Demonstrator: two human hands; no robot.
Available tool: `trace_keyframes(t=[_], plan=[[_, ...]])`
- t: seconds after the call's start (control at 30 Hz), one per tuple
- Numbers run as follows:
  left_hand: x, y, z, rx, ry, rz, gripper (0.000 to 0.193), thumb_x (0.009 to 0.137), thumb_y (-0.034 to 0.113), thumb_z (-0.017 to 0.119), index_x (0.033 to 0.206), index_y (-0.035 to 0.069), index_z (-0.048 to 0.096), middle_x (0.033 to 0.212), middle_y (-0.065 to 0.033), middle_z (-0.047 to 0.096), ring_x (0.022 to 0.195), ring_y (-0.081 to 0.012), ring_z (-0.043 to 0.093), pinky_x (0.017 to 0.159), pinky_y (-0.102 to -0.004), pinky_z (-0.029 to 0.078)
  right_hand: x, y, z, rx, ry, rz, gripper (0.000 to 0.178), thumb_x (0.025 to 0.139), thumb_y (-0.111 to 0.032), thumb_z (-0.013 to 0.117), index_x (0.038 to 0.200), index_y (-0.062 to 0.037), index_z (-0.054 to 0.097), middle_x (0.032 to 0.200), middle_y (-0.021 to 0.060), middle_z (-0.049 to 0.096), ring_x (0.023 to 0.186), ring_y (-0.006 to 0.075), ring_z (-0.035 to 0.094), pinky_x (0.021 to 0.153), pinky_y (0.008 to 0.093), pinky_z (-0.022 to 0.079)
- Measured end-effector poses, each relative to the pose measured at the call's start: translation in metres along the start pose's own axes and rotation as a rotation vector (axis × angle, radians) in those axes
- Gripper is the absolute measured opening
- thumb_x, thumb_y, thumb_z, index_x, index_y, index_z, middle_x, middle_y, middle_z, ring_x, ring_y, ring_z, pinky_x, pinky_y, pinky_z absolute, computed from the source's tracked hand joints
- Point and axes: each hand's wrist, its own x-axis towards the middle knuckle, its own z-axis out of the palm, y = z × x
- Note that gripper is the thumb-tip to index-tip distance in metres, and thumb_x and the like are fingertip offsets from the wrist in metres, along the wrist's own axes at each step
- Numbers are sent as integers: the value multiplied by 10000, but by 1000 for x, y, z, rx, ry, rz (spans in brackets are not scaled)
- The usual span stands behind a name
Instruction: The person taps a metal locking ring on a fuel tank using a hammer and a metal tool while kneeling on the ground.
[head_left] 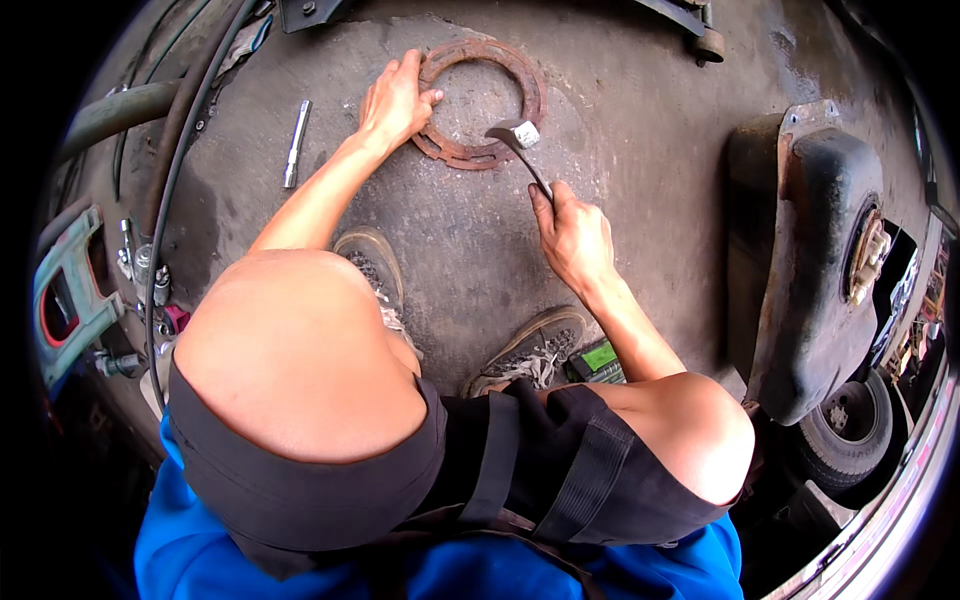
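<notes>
On the floor [660, 130] lay one rusty ring [533, 85], my left hand [393, 105] clamped on its left rim. My right hand [578, 240] was closed around one hammer [522, 133], its head over the ring's lower right. Left of the ring lay one metal bar [297, 145]; nearer me, two shoes [530, 348] and one green-and-black box [601, 362], markings too small to read.

No readable text, labels, numbers or signs

Rusty metal ring [534, 86] on rough concrete floor [660, 120]

Matt rust is seen on the ring; glossy metal is shown by the rod [296, 146] to its left, scuffed metal by the tank [828, 215] to its right, matt cloth by the shorts [325, 485] nearer than it.
</notes>
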Motion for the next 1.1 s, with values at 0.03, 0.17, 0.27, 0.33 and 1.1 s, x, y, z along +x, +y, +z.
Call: trace_keyframes(t=[0.03, 0.17, 0.27, 0.33, 1.1], plan=[[0, 4, -5, -15, 4, 14, 532, 873, 244, 740, 1302, 30, 511, 1220, -250, 616, 1156, -422, 593, 979, -487, 479, 0, -1, -2, 25, 28, -37, 373, 1028, -365, 518, 913, -10, 519, 704, 276, 624, 756, 503, 631, 674, 552, 484], [-1, 6, 1, -11, 8, -5, 532, 877, 246, 737, 1311, 39, 509, 1226, -247, 613, 1150, -421, 594, 977, -486, 477, -2, 16, 7, -23, -4, -3, 384, 1029, -380, 518, 910, -15, 530, 680, 264, 618, 706, 496, 628, 626, 549, 476], [-3, 0, 1, -8, 20, 63, 515, 905, 244, 704, 1314, 36, 471, 1187, -261, 584, 1101, -460, 606, 915, -533, 505, -4, 8, 4, 21, 9, 81, 375, 1032, -371, 512, 940, -8, 529, 726, 280, 628, 764, 502, 632, 668, 554, 481], [-3, -3, 2, -2, 4, 51, 521, 911, 259, 700, 1326, 45, 470, 1185, -265, 582, 1098, -459, 609, 915, -530, 508, -6, 4, 4, 65, -8, 41, 379, 1032, -374, 511, 944, -6, 529, 737, 290, 627, 778, 506, 631, 675, 559, 481], [-5, -10, 6, -81, 118, 138, 485, 915, 226, 685, 1314, 37, 486, 1183, -254, 593, 1092, -456, 607, 912, -524, 501, -9, 9, 7, 79, 82, 114, 349, 1027, -348, 510, 953, -11, 554, 701, 273, 636, 726, 506, 643, 666, 562, 498]])
